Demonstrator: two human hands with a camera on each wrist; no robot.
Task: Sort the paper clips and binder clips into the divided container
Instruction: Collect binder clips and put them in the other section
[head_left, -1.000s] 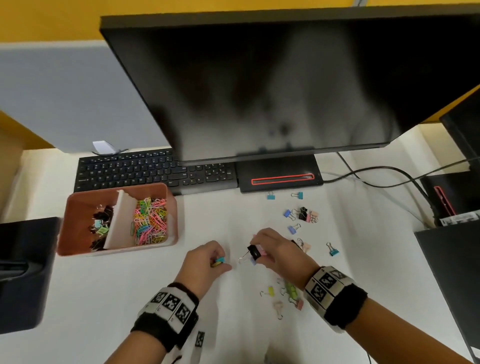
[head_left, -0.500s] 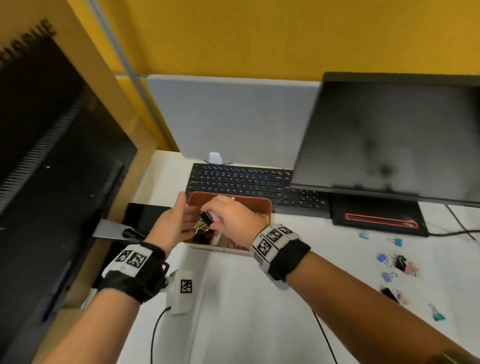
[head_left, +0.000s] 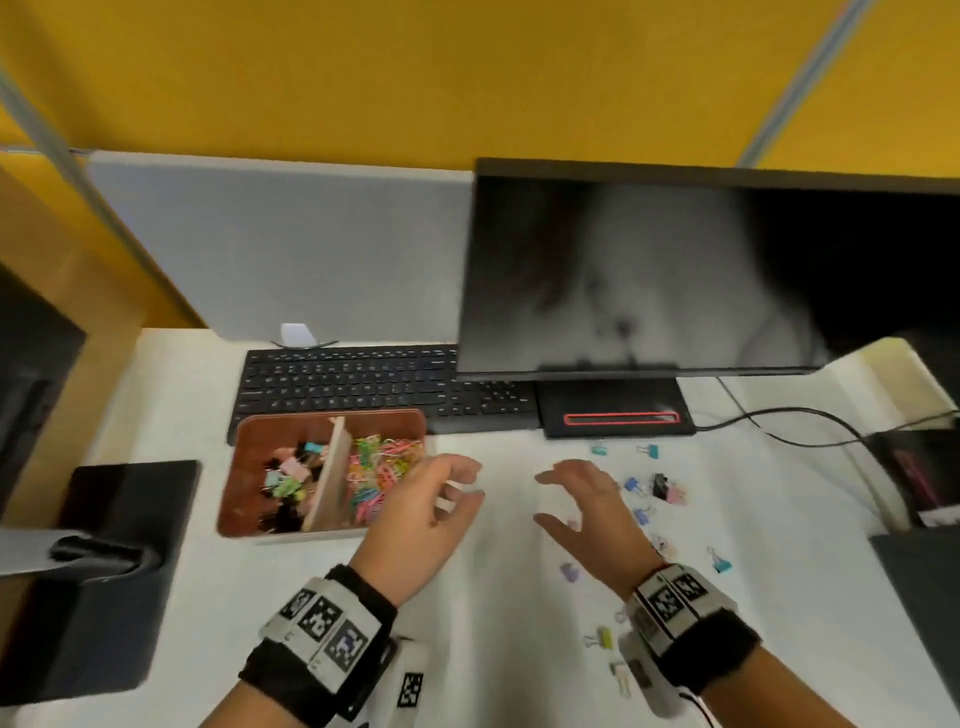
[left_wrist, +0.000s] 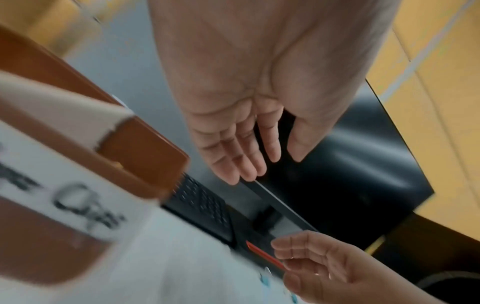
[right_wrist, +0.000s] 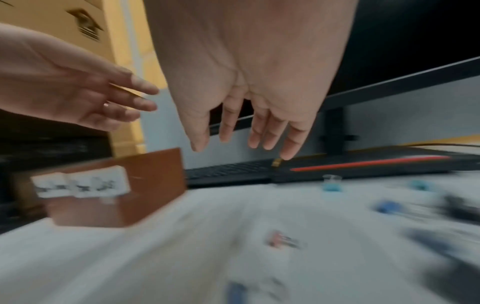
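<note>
The brown divided container stands at the left front of the keyboard. Its left half holds binder clips; coloured paper clips fill the right half. My left hand hovers just right of the container, fingers relaxed and empty; the left wrist view shows the same left hand. My right hand hovers over bare desk, also empty, with its fingers spread. Several loose binder clips lie scattered right of and below it.
A black keyboard lies behind the container. The monitor and its base stand at the back right, with a cable trailing right. A black object lies at the left edge; dark items are at the right.
Half a second ago both hands were over the container, the right one holding a black binder clip. Now both hands are empty and have moved right, off the container.
</note>
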